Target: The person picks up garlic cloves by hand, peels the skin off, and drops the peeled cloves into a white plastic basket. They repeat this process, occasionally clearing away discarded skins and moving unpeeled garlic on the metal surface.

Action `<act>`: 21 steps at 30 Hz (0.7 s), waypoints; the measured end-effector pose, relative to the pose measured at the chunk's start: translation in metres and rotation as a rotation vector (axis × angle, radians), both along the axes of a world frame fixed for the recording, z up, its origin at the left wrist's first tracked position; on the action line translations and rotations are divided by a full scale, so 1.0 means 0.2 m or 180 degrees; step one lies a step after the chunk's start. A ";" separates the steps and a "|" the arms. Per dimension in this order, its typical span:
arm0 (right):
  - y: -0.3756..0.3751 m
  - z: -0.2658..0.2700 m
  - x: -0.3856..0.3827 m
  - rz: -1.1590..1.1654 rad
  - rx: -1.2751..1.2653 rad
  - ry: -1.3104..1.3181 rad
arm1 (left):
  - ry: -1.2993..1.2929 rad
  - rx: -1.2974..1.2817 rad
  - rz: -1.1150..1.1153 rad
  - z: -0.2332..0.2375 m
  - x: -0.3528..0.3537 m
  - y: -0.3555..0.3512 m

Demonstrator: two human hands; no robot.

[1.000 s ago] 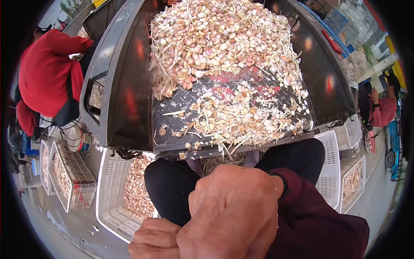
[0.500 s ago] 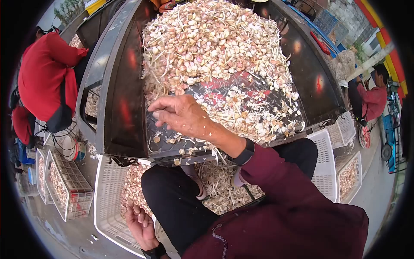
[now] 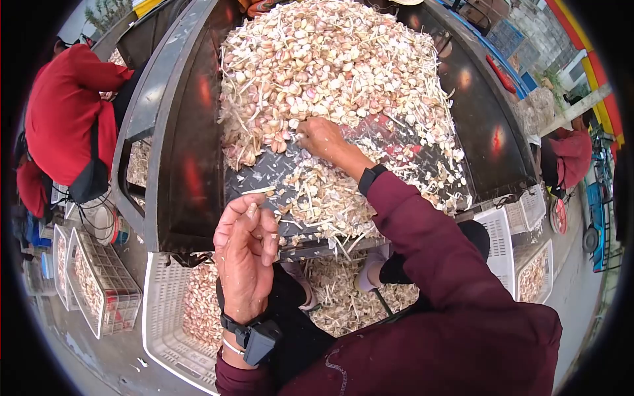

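A large heap of garlic cloves [image 3: 330, 59], mixed with pale stems and skins, lies in a dark metal cargo bed. At its lower edge my right hand [image 3: 327, 140] reaches in, fingers curled together among the cloves; what they hold, if anything, is hidden. My left hand [image 3: 246, 257] is raised before the bed's near edge, palm inward, with fingers loosely bent and apart. Just beyond its fingertips shows a pale stem piece [image 3: 264, 190], apparently not gripped. Loose skins and stem scraps [image 3: 323, 198] cover the bed floor between my hands.
Under my left arm a white crate [image 3: 162, 310] contains cloves. More scraps [image 3: 350, 284] lie between my feet. The bed's side walls [image 3: 191, 152] rise left and right. Another clove-filled crate [image 3: 99, 284] stands at left. A person in red [image 3: 72, 119] sits there; another person [image 3: 573, 155] is at right.
My left hand has risen from beside the crate to the bed's near edge. My right hand has moved right and away from me to the heap, its fingers closing. Scraps have shifted toward the near edge.
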State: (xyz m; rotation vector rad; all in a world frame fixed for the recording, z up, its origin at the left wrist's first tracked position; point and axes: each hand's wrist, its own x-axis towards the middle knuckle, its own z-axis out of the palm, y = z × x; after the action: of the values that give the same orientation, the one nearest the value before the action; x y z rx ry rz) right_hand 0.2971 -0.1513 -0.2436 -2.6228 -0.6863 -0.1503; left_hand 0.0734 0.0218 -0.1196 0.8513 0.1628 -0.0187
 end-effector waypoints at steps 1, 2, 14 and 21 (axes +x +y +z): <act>-0.01 0.04 -0.04 -0.0012 -0.0002 0.0004 | 0.0110 0.0152 0.0075 -0.03 0.05 -0.03; -0.03 0.07 -0.09 0.0000 0.0684 0.0548 | 0.0220 0.0297 0.0155 -0.06 0.09 -0.06; -0.05 0.44 -0.64 0.1060 0.2290 0.1437 | -0.0035 0.1037 -0.0289 -0.32 0.20 -0.15; -0.02 0.41 -0.72 0.0689 0.2928 0.1692 | 0.0146 0.0755 -0.0169 -0.39 0.21 -0.17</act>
State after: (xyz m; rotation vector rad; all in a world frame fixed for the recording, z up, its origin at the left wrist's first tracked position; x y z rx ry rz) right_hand 0.1522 -0.1561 -0.1613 -1.5922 -0.5238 0.2399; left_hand 0.1160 -0.0124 -0.1981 1.0922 0.1878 -0.0696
